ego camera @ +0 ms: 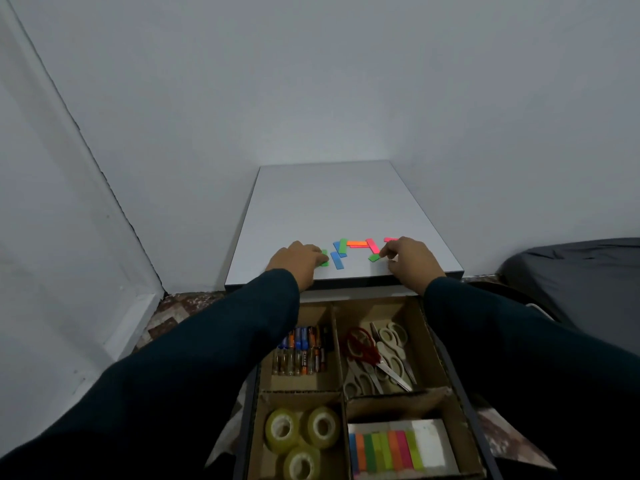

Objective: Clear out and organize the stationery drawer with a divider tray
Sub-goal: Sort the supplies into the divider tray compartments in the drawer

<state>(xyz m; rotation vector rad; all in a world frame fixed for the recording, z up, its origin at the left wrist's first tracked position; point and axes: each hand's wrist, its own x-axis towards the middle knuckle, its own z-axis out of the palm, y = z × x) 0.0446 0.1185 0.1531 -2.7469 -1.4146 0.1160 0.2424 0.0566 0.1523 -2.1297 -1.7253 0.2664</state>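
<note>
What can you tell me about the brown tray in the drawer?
The divider tray looks like plain brown cardboard and sits in the open drawer below the tabletop. Its walls split it into four compartments: batteries far left, scissors far right, three tape rolls near left, colored sticky tabs near right. Neither hand touches it.

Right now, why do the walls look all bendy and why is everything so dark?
In the head view, the wide-angle lens bows the wall corner and stretches both sleeves at the edges; the light is dim and bluish, so the drawer tray looks murky, while the bright sticky tabs on the white tabletop stand out; the scissors look slightly soft.
</note>
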